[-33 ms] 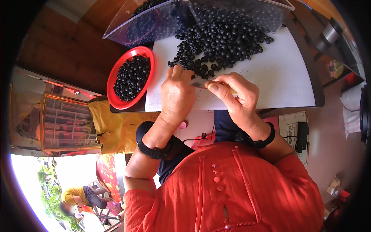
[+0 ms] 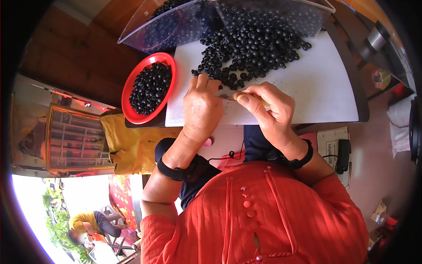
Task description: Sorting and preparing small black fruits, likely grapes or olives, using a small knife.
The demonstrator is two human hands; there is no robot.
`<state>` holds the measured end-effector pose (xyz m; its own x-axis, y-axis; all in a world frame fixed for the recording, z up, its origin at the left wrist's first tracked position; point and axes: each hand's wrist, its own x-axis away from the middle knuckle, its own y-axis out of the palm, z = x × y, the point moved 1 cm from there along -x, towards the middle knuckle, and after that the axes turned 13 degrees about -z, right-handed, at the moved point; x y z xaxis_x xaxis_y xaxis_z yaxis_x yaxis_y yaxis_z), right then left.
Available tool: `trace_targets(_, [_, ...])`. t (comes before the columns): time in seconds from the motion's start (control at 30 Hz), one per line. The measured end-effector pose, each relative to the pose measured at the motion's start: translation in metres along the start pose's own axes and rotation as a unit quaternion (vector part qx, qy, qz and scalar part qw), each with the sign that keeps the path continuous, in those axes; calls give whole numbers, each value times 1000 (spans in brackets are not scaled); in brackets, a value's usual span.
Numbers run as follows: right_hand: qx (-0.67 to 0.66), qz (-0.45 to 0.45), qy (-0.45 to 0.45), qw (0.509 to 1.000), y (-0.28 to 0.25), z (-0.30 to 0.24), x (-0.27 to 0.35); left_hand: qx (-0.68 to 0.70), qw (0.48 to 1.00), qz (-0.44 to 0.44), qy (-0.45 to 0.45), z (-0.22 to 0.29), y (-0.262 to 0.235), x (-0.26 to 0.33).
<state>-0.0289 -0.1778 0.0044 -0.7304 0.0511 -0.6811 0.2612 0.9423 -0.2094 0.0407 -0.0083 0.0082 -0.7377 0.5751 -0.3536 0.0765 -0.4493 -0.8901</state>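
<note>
Short, light strokes should suit the slim, pale-handled tool [image 2: 265,104] the right hand [image 2: 272,103] pinches mid-frame, its dark tip clear of the left hand [image 2: 202,103], whose curled fingers pinch a small black bead [image 2: 220,87]. Round black beads [image 2: 255,44] heap a flat white board [image 2: 325,90], upper centre; a person [image 2: 85,222] sits lower left.

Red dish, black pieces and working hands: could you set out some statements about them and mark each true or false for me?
1. The red dish holds black pieces. True.
2. The dish sits to the right of the loose pile. False: it sits to the left of the loose pile.
3. The right hand holds a slim tool. True.
4. Both wrists are bare. False: each wears a black band.
5. The loose pile lies at least partly on a white surface. True.
</note>
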Motion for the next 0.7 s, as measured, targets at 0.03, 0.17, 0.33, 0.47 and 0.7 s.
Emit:
trace_targets(0.03, [0, -1, -1, 1000, 0, 0, -1, -27, 1000, -4, 11, 1, 0, -1])
trace_targets(0.17, [21, -8, -13, 1000, 0, 1, -1, -9, 1000, 28, 12, -3, -10, 14])
trace_targets(0.33, [136, -37, -45, 989, 6, 4, 2, -65, 997, 29, -17, -5, -18, 32])
trace_targets(0.47, [291, -73, -58, 952, 13, -1, 2, -85, 995, 51, -31, -16, -13, 36])
trace_targets(0.7, [430, -184, -49, 882, -2, -14, 3, -110, 994, 25, -14, -17, -18, 35])
